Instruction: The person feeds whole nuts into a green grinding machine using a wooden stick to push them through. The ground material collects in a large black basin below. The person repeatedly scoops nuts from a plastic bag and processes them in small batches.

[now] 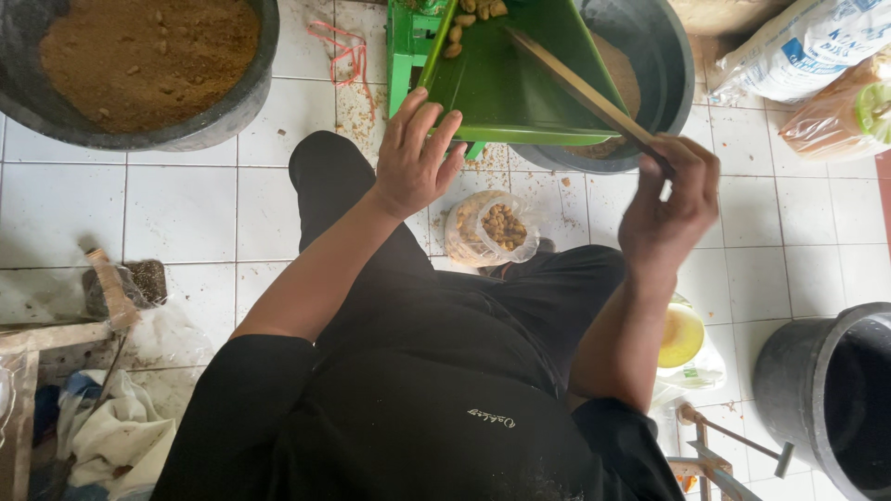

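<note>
Two hands at a green hopper [506,83] above a dark tub [664,56]: left hand [415,158], fingers spread, rests on its lip holding nothing; right hand [670,199], closed around a stick [580,91], rakes peanuts [469,20] downward, needing steady strokes.

White tiled floor [186,213], grey grout lines, scattered brown crumbs and dust. Top left: large black tub [148,74] filled with brown powder. Lower right: empty dark bucket [826,399] on the tiles. Top right: white sack [798,46] beside clear bag [845,116] with orange contents. Lower left: crumpled white cloth [111,436], wooden-handled brush [116,292], bits of plastic. Pink string [343,46] loose near top. Soft, even daylight, weak shadows.
</note>
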